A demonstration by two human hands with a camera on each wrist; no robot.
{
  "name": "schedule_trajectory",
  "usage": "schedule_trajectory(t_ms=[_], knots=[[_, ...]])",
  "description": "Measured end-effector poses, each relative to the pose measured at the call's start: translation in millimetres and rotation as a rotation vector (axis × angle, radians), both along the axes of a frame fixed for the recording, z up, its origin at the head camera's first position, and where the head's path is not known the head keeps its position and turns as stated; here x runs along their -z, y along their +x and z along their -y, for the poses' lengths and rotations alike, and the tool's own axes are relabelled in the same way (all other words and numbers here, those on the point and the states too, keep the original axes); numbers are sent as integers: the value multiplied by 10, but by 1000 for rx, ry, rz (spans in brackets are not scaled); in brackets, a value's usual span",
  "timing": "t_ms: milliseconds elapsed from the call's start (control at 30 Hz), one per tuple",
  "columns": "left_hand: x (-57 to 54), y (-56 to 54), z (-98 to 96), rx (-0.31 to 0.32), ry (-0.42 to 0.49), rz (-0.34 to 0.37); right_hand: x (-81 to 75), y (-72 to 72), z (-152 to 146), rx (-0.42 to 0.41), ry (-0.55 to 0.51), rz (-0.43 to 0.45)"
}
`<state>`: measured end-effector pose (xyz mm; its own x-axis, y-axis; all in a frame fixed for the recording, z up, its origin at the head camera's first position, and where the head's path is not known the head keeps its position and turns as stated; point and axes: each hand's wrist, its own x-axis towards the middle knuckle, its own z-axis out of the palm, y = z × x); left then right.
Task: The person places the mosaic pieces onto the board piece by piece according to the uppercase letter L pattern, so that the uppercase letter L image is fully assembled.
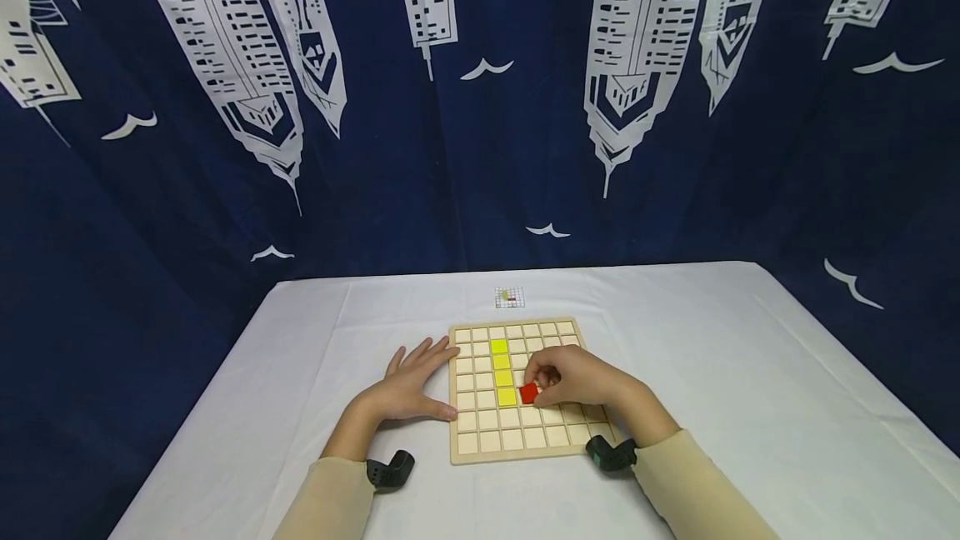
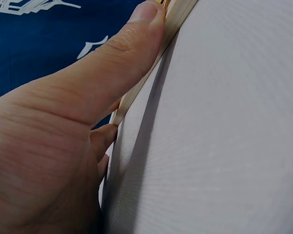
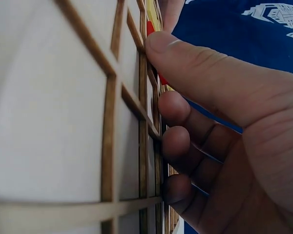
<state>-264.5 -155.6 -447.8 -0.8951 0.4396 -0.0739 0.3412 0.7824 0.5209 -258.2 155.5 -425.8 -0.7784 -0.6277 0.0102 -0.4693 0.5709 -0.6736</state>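
A wooden grid board (image 1: 517, 458) of square cells lies on the table, with a column of several yellow square tiles (image 1: 502, 378) set in it. My right hand (image 1: 573, 375) is over the board's right half, thumb and finger pinching a red square tile (image 1: 528, 393) just right of the lowest yellow one. In the right wrist view the red tile (image 3: 150, 28) shows partly behind the thumb, while the other fingers curl close to the grid. My left hand (image 1: 408, 386) has its fingers spread, thumb and fingertips touching the board's left edge (image 2: 136, 90).
A small printed card (image 1: 510, 297) with a coloured grid pattern lies behind the board. White cloth covers the table (image 1: 247, 432), and a dark blue curtain (image 1: 450, 157) with white buildings hangs behind it. Each wrist wears a black camera band (image 1: 392, 470).
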Motion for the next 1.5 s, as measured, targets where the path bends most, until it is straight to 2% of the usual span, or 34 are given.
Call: schedule_trajectory(t_ms=[433,733,933,1200,1333,1500], knots=[[-19,14,-2,4,4,6,-21,14,20,17,27,-9],[-20,-1,4,12,5,17,-8,30,50,51,56,-80],[-10,-7,28,42,26,10,16,25,67,77,66,-133],[-27,0,41,50,28,11,43,-1,87,65,48,-177],[-24,2,40,49,28,11,16,-7,67,26,40,-155],[-12,-2,34,52,30,3,-33,-8,-14,8,36,-77]])
